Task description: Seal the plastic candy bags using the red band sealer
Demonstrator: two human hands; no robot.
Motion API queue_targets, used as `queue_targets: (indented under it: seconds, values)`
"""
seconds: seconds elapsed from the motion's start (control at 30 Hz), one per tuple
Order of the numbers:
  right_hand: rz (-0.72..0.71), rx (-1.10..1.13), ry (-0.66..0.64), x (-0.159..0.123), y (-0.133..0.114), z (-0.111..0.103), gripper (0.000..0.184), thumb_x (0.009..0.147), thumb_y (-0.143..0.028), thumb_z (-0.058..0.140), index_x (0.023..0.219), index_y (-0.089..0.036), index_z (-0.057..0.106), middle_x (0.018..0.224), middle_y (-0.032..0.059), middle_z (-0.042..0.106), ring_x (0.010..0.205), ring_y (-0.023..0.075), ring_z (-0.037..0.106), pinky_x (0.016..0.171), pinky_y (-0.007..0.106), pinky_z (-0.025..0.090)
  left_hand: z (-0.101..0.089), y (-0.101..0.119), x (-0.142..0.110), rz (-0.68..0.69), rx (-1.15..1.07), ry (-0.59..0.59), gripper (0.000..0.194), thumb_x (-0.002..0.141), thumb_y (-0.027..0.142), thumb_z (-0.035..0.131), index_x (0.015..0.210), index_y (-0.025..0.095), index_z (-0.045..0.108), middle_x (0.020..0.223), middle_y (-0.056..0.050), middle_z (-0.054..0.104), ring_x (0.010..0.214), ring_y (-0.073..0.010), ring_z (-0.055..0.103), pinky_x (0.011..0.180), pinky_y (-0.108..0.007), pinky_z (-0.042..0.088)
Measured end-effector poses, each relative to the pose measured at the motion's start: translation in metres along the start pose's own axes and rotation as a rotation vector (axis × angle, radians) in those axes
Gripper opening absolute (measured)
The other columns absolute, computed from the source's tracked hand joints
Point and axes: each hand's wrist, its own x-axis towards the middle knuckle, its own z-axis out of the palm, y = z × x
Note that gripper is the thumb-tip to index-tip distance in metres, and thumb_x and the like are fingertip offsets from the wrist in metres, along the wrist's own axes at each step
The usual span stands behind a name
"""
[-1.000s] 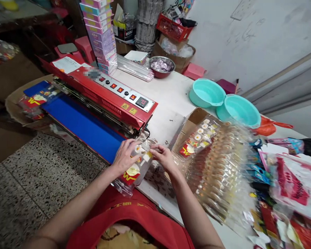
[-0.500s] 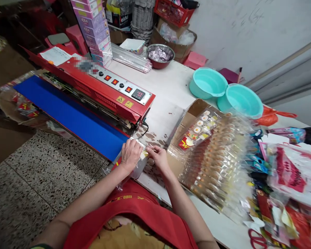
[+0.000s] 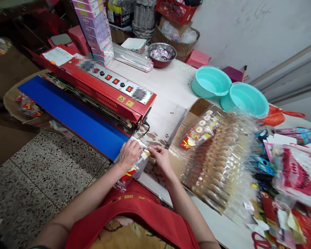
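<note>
Both my hands hold one clear plastic packet [image 3: 133, 168] with red and yellow print at the near end of the blue conveyor belt [image 3: 72, 116]. My left hand [image 3: 129, 154] lies curled over the packet's top. My right hand [image 3: 159, 156] pinches the packet's open edge beside it. The packet's mouth sits just before the intake of the red sealing machine [image 3: 103, 88]. A long stack of the same filled packets [image 3: 217, 162] lies in a cardboard tray [image 3: 194, 112] right of my right hand.
Two teal basins [image 3: 229, 91] stand at the back right. A metal bowl [image 3: 161, 55] of wrapped sweets, clear bags [image 3: 132, 62] and stacked purple boxes [image 3: 95, 27] stand behind the machine. Loose red and white packaging [image 3: 292, 180] crowds the right. A box [image 3: 18, 103] of sealed packets sits beyond the belt's far end.
My hands have lowered the packet from a raised, spread position to the belt's near end and closed in on its top edge. The camera view has shifted slightly.
</note>
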Motion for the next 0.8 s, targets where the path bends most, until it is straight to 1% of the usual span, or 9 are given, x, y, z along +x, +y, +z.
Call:
queue_targets:
  seconds: [0.1, 0.17, 0.23, 0.27, 0.33, 0.4, 0.5, 0.67, 0.8]
  values:
    - [-0.003, -0.003, 0.000, 0.000, -0.005, -0.003, 0.043, 0.057, -0.053, 0.082, 0.079, -0.017, 0.074, 0.090, 0.0077, 0.071, 0.072, 0.0176, 0.059, 0.066, 0.030, 0.049, -0.005, -0.005, 0.002, -0.158, -0.163, 0.120, 0.014, 0.087, 0.032, 0.061, 0.092, 0.019, 0.062, 0.103, -0.009, 0.062, 0.101, -0.0233, 0.054, 0.086, -0.036, 0.045]
    - [-0.007, 0.024, 0.004, -0.001, -0.011, -0.004, 0.040, 0.058, -0.053, 0.082, 0.075, -0.018, 0.073, 0.107, 0.0087, 0.069, 0.081, 0.0189, 0.061, 0.068, 0.030, 0.050, -0.012, -0.016, 0.002, -0.303, -0.363, 0.161, 0.027, 0.082, 0.031, 0.067, 0.104, 0.019, 0.059, 0.113, -0.010, 0.060, 0.105, -0.0224, 0.055, 0.088, -0.036, 0.047]
    - [0.003, 0.076, -0.008, -0.002, -0.017, -0.005, 0.038, 0.057, -0.051, 0.083, 0.070, -0.018, 0.071, 0.113, 0.0074, 0.068, 0.084, 0.0189, 0.062, 0.071, 0.031, 0.050, -0.019, -0.027, 0.001, -0.417, -0.563, 0.077, 0.043, 0.076, 0.033, 0.071, 0.113, 0.019, 0.053, 0.116, -0.009, 0.060, 0.101, -0.0206, 0.059, 0.084, -0.034, 0.049]
    - [0.016, 0.098, -0.022, -0.003, -0.019, -0.005, 0.037, 0.056, -0.051, 0.084, 0.068, -0.018, 0.070, 0.107, 0.0064, 0.069, 0.081, 0.0181, 0.062, 0.071, 0.031, 0.050, -0.021, -0.031, 0.002, -0.444, -0.629, 0.007, 0.049, 0.074, 0.035, 0.072, 0.116, 0.020, 0.051, 0.116, -0.008, 0.061, 0.098, -0.0196, 0.060, 0.080, -0.032, 0.050]
    - [0.035, 0.111, -0.048, -0.004, -0.022, -0.003, 0.037, 0.055, -0.050, 0.085, 0.067, -0.018, 0.070, 0.085, 0.0035, 0.071, 0.071, 0.0158, 0.060, 0.069, 0.030, 0.048, -0.022, -0.035, 0.003, -0.447, -0.680, -0.114, 0.052, 0.071, 0.036, 0.073, 0.116, 0.021, 0.050, 0.115, -0.007, 0.063, 0.088, -0.0175, 0.063, 0.074, -0.030, 0.050]
    - [0.043, 0.094, -0.057, -0.004, -0.023, 0.000, 0.038, 0.056, -0.051, 0.085, 0.067, -0.018, 0.070, 0.069, 0.0011, 0.068, 0.062, 0.0142, 0.057, 0.066, 0.030, 0.047, -0.019, -0.035, 0.006, -0.455, -0.649, -0.145, 0.043, 0.074, 0.035, 0.070, 0.111, 0.021, 0.052, 0.109, -0.005, 0.067, 0.076, -0.0149, 0.062, 0.069, -0.029, 0.048]
    - [0.043, 0.085, -0.052, -0.002, -0.021, 0.002, 0.040, 0.054, -0.051, 0.086, 0.067, -0.018, 0.070, 0.067, 0.0017, 0.067, 0.060, 0.0147, 0.056, 0.064, 0.030, 0.047, -0.015, -0.035, 0.010, -0.493, -0.576, -0.112, 0.029, 0.078, 0.032, 0.064, 0.104, 0.021, 0.054, 0.099, -0.003, 0.070, 0.066, -0.0130, 0.060, 0.066, -0.028, 0.045]
    - [0.033, 0.094, -0.065, 0.002, -0.015, 0.001, 0.039, 0.056, -0.051, 0.085, 0.070, -0.017, 0.071, 0.070, 0.0033, 0.069, 0.063, 0.0155, 0.058, 0.066, 0.030, 0.048, -0.021, -0.036, 0.011, -0.415, -0.421, -0.071, 0.031, 0.078, 0.039, 0.066, 0.103, 0.023, 0.056, 0.102, -0.002, 0.068, 0.076, -0.0156, 0.062, 0.069, -0.028, 0.044]
    - [0.015, 0.048, -0.057, 0.006, -0.011, 0.001, 0.041, 0.057, -0.053, 0.084, 0.068, -0.016, 0.070, 0.066, 0.0033, 0.067, 0.060, 0.0153, 0.056, 0.062, 0.030, 0.047, -0.024, -0.027, 0.013, -0.355, -0.215, -0.116, 0.027, 0.079, 0.038, 0.066, 0.101, 0.024, 0.058, 0.103, -0.002, 0.066, 0.080, -0.0168, 0.062, 0.068, -0.028, 0.042]
